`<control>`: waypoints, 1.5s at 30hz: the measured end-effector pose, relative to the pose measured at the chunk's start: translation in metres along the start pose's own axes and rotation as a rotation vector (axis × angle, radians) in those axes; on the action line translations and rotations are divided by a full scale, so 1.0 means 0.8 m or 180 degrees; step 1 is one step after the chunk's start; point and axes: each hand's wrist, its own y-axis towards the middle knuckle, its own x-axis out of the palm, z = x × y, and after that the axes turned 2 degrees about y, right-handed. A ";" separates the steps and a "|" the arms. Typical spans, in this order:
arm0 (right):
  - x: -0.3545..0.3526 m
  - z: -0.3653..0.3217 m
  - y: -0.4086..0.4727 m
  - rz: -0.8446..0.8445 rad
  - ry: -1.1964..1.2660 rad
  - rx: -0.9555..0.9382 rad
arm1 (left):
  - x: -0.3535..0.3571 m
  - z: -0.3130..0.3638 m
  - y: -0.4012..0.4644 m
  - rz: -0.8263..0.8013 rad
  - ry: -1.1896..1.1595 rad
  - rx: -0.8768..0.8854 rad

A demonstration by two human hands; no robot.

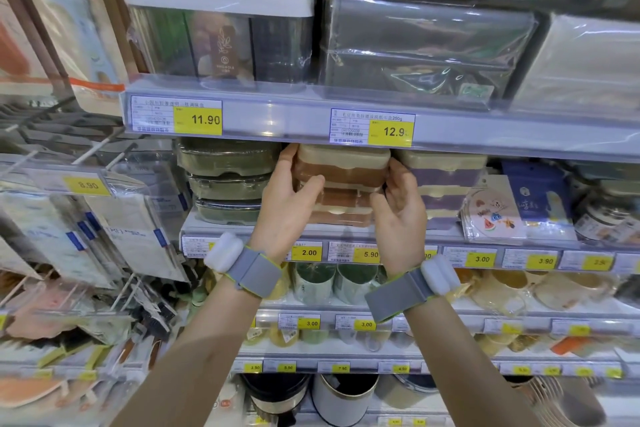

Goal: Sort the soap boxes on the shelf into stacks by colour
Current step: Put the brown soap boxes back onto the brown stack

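Three stacks of soap boxes stand on the middle shelf. The green stack is on the left, the brown stack in the middle, the purple stack on the right. Each box has a cream lid. My left hand presses the left side of the brown stack, thumb on the front of the top brown box. My right hand grips its right side. Both hands hold that top box between them, resting on the stack.
The shelf above hangs low over the stacks, with clear containers on it. Wrapped goods sit right of the purple stack. Hanging packets fill the left. Cups and jars line the lower shelves.
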 end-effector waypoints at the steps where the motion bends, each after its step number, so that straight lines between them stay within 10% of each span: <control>1: -0.001 0.000 -0.001 0.0049 0.0068 -0.0012 | -0.004 0.002 -0.004 0.0010 -0.0094 0.0013; 19: -0.015 -0.002 -0.069 0.0116 0.0009 -0.0481 | -0.025 -0.007 -0.055 0.0761 -0.1407 -0.0761; 30: -0.023 0.021 -0.067 -0.0133 -0.0290 -0.0521 | -0.068 -0.053 -0.067 -0.0072 -0.2004 -0.1461; 45: 0.035 -0.022 0.083 -0.2397 -0.2793 -0.1027 | -0.094 -0.091 -0.103 -0.0231 -0.1823 -0.1688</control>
